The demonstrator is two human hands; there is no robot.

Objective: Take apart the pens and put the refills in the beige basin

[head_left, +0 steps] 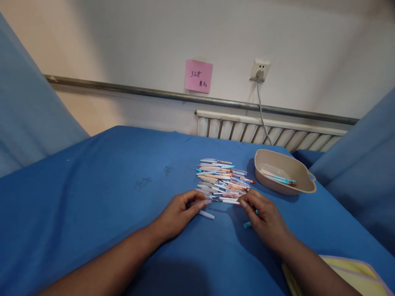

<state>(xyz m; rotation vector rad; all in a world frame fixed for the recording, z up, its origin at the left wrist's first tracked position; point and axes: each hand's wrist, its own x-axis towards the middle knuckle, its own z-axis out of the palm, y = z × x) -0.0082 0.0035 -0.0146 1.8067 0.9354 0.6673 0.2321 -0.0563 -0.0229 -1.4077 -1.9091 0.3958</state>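
Several pens (220, 176) lie side by side in a row on the blue cloth, in white, pale blue, orange and pink tones. At the near end of the row, my left hand (182, 209) pinches a pale pen part (206, 202) between thumb and fingers. Another pale pen part (206, 214) sticks out from beneath that hand. My right hand (265, 218) pinches the right end of a thin white pen piece (231, 202), whose dark end points at the left hand's part. A teal piece (247, 225) shows under my right hand, partly hidden.
A beige basin (300, 190) holding a few pens (277, 177) stands at the right. A yellow cloth (348, 273) lies at the lower right. Behind are a radiator (237, 127), a metal rail (148, 91) and a plugged-in cord (261, 111). Blue curtains (33, 102) hang at both sides.
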